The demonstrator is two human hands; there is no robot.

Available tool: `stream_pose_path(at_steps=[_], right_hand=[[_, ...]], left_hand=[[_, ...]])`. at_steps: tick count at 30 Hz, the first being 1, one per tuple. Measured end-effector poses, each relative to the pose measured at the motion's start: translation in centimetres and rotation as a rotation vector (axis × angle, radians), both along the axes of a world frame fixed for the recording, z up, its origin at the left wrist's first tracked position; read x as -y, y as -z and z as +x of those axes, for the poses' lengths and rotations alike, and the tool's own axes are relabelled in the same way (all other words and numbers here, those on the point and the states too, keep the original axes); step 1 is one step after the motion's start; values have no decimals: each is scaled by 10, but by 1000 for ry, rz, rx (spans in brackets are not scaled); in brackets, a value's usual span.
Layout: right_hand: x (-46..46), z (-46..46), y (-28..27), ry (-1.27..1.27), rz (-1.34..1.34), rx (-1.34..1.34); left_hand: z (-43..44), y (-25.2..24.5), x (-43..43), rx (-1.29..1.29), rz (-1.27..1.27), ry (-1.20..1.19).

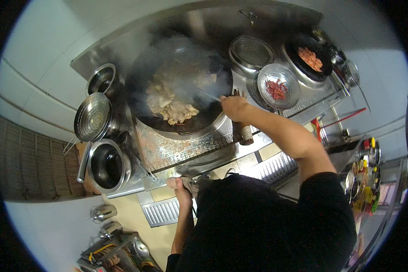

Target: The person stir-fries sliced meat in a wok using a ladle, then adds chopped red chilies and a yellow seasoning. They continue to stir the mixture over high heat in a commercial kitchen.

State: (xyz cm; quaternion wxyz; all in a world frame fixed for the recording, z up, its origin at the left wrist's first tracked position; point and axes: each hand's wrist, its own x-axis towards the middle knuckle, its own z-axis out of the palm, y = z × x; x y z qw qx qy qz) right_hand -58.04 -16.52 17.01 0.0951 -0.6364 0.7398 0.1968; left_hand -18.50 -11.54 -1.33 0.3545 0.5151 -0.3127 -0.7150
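Observation:
My right hand [234, 108] grips the thin metal handle [205, 92] of a cooking utensil that reaches into a large black wok [212, 119]. Steam hides the utensil's far end. Pale pieces of food, perhaps meat [173, 105], lie in a heap in the wok, mostly on its near left side. Close to my body, below the stove's front edge, my left hand [183, 192] holds a greyish cloth [191, 185]. A bamboo wok brush [246, 134] lies beneath my right forearm, to the right of the wok.
Left of the wok stand metal bowls [126, 170] and a perforated strainer [92, 117] with a protruding handle. At right, a perforated ladle [289, 100] holds red chilli pieces [276, 89]. Behind it, a black wok [297, 68] contains orange-pink food [310, 59]. Seasoning containers [357, 170] line the far right.

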Motion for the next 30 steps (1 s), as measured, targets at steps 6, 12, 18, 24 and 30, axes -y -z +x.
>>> stream_pose_path(at_steps=[6, 12, 18, 24, 30], right_hand=[[-15, -21, -12, 395, -337, 482], [14, -40, -17, 529, -248, 237], [51, 42, 101, 277, -148, 585], [-63, 70, 60, 326, -274, 436], [-158, 79, -18, 444, -395, 241]], left_hand=[[49, 8, 18, 183, 17, 12], [65, -25, 37, 213, -58, 18], [35, -57, 47, 158, -10, 323], [10, -60, 54, 235, -86, 541], [-20, -55, 70, 260, -123, 704]])
